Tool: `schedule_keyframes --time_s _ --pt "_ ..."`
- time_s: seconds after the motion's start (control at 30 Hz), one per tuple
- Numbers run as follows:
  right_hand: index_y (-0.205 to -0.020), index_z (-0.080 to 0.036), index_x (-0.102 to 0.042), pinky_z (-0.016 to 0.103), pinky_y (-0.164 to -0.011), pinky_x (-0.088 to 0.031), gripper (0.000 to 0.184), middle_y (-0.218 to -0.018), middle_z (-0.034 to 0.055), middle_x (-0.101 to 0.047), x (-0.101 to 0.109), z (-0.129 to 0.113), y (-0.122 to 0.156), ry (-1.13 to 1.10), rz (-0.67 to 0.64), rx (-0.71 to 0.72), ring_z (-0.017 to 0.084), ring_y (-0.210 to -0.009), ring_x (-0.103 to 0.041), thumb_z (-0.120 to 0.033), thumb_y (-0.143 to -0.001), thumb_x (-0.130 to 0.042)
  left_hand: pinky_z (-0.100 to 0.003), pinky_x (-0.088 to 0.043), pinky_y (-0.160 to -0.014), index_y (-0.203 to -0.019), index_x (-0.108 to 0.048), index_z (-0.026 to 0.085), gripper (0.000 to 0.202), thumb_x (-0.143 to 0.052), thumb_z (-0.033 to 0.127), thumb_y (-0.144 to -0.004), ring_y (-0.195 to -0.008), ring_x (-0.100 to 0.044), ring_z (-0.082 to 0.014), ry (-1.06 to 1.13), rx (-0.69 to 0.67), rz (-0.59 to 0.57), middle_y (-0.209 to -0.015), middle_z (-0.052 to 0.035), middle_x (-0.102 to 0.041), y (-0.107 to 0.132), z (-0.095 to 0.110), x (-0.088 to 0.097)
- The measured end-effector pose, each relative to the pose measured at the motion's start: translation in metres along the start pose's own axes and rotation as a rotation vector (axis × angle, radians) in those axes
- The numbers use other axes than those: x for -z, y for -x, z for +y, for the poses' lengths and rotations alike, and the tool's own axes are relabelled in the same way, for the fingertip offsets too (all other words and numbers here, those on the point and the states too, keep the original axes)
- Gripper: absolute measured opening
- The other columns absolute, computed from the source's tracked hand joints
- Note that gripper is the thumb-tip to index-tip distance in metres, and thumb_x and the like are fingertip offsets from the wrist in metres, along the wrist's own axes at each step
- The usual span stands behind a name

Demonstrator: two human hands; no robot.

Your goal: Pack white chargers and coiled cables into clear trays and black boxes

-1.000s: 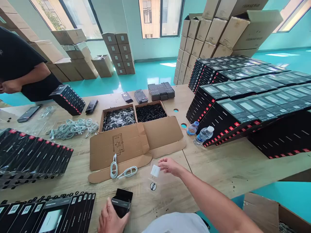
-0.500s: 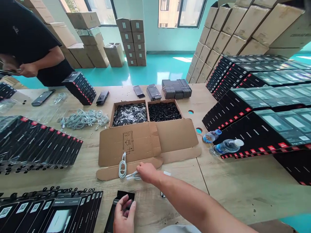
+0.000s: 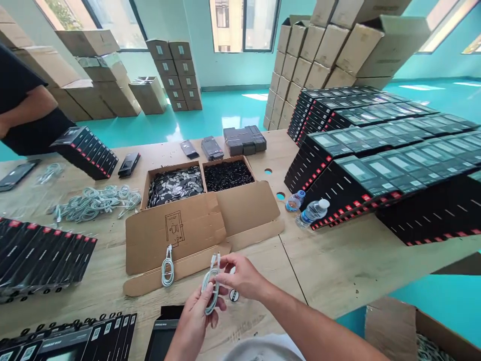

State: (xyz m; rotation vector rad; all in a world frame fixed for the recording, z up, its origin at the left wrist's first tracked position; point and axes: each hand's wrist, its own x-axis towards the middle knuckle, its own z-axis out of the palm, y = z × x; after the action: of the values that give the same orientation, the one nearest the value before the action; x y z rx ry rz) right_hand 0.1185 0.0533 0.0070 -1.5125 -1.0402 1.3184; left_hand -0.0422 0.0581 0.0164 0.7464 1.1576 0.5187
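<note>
Both my hands are raised over the wooden table (image 3: 349,260) near its front edge, and they hold one coiled white cable (image 3: 211,283) between them. My left hand (image 3: 197,313) grips the lower loop of the coil. My right hand (image 3: 240,275) pinches the cable's upper end by the plugs. A second coiled white cable (image 3: 167,266) lies on the cardboard flap (image 3: 176,235) to the left. A small open black box (image 3: 162,337) sits on the table below my left hand. A small round black-and-white sticker (image 3: 234,296) lies under my right hand.
An open carton (image 3: 201,180) holds two compartments of small dark parts. Rows of black retail boxes (image 3: 376,165) fill the right side, with more at the left (image 3: 41,250). Two water bottles (image 3: 311,210) lie nearby. A loose pile of cables (image 3: 93,200) lies at the left. Another person's arm (image 3: 22,108) shows at far left.
My right hand picked up the white cable from the flap and brought it toward me. My left hand left the black box and took hold of the coil.
</note>
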Motion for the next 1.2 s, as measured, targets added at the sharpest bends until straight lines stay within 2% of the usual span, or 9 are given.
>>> schedule_keyframes --time_s 0.17,0.27,0.43,0.57,0.67,0.77,0.83,1.0,1.2 --pt "-0.081 -0.02 -0.064 0.024 -0.058 -0.049 0.023 -0.072 -0.0029 -0.064 0.008 -0.003 0.019 -0.389 -0.024 0.066 0.013 -0.062 -0.059 -0.04 -0.076 -0.072 -0.016 -0.024 -0.039 -0.103 -0.07 0.015 0.055 -0.084 0.056 -0.068 -0.052 -0.047 -0.007 0.086 0.101 -0.08 -0.077 -0.0043 -0.068 0.029 0.007 -0.018" --pt "-0.083 -0.021 -0.057 0.023 -0.052 -0.046 0.03 -0.068 -0.0033 -0.065 0.006 0.001 0.027 -0.413 0.046 0.081 0.012 -0.055 -0.058 -0.048 -0.081 -0.07 -0.016 -0.022 -0.039 -0.103 -0.07 0.015 0.059 -0.089 0.052 -0.062 -0.05 -0.046 -0.006 0.139 0.151 -0.08 -0.074 -0.004 -0.067 0.042 0.002 -0.021" --pt "-0.09 -0.022 -0.051 0.024 -0.047 -0.044 0.037 -0.061 -0.0039 -0.063 0.003 0.008 0.037 -0.465 0.016 -0.001 0.014 -0.047 -0.058 -0.056 -0.083 -0.062 -0.017 -0.023 -0.043 -0.099 -0.069 0.015 0.058 -0.09 0.052 -0.059 -0.05 -0.045 -0.0053 0.16 0.121 -0.059 -0.075 -0.0041 -0.067 0.057 -0.005 -0.022" --pt "-0.115 -0.02 -0.058 0.033 -0.073 -0.055 0.035 -0.111 0.0092 -0.07 0.015 0.004 0.049 -0.056 0.199 0.22 0.022 -0.093 -0.068 -0.028 -0.082 -0.065 -0.019 -0.018 -0.046 -0.103 -0.067 0.018 0.059 -0.092 0.045 -0.057 -0.052 -0.041 -0.0054 0.007 0.034 -0.085 -0.08 -0.0026 -0.067 0.06 -0.01 -0.018" --pt "-0.129 -0.026 -0.061 0.043 -0.104 -0.044 0.05 -0.145 0.0101 -0.052 0.028 -0.01 0.057 0.512 0.195 0.58 0.027 -0.133 -0.047 -0.011 -0.081 -0.064 -0.022 -0.018 -0.049 -0.089 -0.067 0.018 0.041 -0.086 0.045 -0.064 -0.052 -0.038 -0.0063 -0.153 -0.018 -0.118 -0.075 0.0001 -0.062 0.061 -0.014 -0.015" --pt "-0.097 -0.023 -0.073 0.045 -0.101 -0.04 0.016 -0.13 0.0104 -0.061 0.035 -0.027 0.06 0.939 0.01 0.83 0.029 -0.128 -0.047 -0.014 -0.091 -0.061 -0.022 -0.02 -0.05 -0.087 -0.064 0.02 0.035 -0.08 0.046 -0.07 -0.052 -0.038 -0.0071 -0.216 -0.04 -0.116 -0.074 0.0017 -0.06 0.059 -0.016 -0.014" --pt "-0.081 -0.019 -0.071 0.042 -0.089 -0.043 0.016 -0.107 0.0116 -0.067 0.033 -0.037 0.061 1.093 -0.063 0.86 0.028 -0.109 -0.055 -0.016 -0.093 -0.06 -0.021 -0.02 -0.049 -0.095 -0.061 0.022 0.037 -0.078 0.044 -0.07 -0.051 -0.038 -0.0068 -0.213 -0.069 -0.078 -0.078 0.0017 -0.063 0.056 -0.017 -0.014" --pt "-0.086 -0.016 -0.068 0.033 -0.064 -0.039 0.005 -0.08 0.0089 -0.072 0.017 -0.049 0.065 1.095 -0.171 0.503 0.022 -0.072 -0.063 -0.012 -0.082 -0.068 -0.019 -0.026 -0.048 -0.086 -0.051 0.024 0.039 -0.077 0.046 -0.067 -0.049 -0.04 -0.0063 -0.213 -0.115 0.029 -0.07 0.0069 -0.057 0.044 -0.026 -0.016" --pt "-0.078 -0.022 -0.059 0.024 -0.049 -0.036 0.007 -0.057 -0.0048 -0.061 -0.004 -0.029 0.054 0.118 -0.129 -0.036 0.013 -0.047 -0.055 -0.02 -0.084 -0.059 -0.019 -0.027 -0.048 -0.087 -0.053 0.023 0.042 -0.076 0.053 -0.07 -0.05 -0.039 -0.0066 -0.186 -0.174 0.025 -0.067 0.0078 -0.054 0.04 -0.034 -0.019"
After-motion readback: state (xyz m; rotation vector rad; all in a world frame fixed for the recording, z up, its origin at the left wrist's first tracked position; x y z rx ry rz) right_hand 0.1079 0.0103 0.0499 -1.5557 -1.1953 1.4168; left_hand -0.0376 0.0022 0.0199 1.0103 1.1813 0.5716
